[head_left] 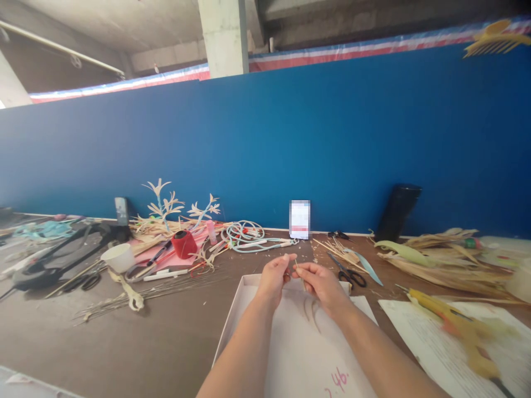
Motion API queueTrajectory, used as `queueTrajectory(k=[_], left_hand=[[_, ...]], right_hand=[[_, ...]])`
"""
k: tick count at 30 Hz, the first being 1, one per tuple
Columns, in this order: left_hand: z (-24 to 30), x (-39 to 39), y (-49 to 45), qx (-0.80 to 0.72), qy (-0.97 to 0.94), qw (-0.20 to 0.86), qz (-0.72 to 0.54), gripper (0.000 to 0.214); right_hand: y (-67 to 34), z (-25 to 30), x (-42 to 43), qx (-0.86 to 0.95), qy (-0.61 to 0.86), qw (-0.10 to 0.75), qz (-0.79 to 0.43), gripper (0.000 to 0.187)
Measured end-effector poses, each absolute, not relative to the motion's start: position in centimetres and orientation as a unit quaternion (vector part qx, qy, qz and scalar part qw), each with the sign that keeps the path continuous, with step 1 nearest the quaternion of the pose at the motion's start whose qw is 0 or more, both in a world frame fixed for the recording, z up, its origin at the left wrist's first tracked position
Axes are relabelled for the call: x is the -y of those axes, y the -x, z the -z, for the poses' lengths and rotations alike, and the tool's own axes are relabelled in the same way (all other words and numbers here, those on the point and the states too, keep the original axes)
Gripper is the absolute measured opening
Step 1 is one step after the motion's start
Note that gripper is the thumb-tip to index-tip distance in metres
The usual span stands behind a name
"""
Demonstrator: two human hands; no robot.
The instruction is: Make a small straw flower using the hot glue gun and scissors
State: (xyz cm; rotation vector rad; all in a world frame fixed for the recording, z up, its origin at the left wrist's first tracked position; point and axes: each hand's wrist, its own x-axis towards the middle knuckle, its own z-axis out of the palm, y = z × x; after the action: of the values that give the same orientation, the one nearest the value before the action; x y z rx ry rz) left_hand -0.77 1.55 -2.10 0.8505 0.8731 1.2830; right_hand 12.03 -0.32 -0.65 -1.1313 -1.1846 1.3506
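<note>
Work looks unfinished — the right hand (316,282) pinches a thin strip (296,265) above the tray (286,359); the left hand (274,279) curls beside it, hold unclear. Two curved strips (316,318) lie loose; flower sprays (166,210) far left seem assembled.

"What writing can be read?"

"Pink handwriting (340,379) at the near end of the white tray (286,354): '46' with a dot after it; the mark to its left is cut off."

"Anything else?"

"Printed lines on the paper sheet (404,329) at right, too blurred; the far phone screen (300,218) is pixelated."
</note>
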Motion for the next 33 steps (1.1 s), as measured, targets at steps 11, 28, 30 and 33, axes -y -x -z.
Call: queueTrajectory(k=[11,28,30,33], left_hand=[[1.71,-0.97,0.67,-0.402,-0.449,0.594,-0.533,0.04],[1.37,-0.69,0.41,-0.326,-0.344,0.667,-0.575,0.033],[1.27,-0.67,0.41,-0.318,-0.345,0.666,-0.581,0.031],[1.12,-0.61,0.34,-0.31,-0.342,0.662,-0.59,0.028]], right_hand=[[-12.14,0.85,0.25,0.524,0.475,0.475,-0.524,0.024],[-11.76,1.43,0.19,0.495,0.451,0.469,-0.577,0.024],[-11.78,1.42,0.23,0.492,0.443,0.469,-0.584,0.024],[-11.82,1.27,0.29,0.49,0.428,0.476,-0.592,0.024]])
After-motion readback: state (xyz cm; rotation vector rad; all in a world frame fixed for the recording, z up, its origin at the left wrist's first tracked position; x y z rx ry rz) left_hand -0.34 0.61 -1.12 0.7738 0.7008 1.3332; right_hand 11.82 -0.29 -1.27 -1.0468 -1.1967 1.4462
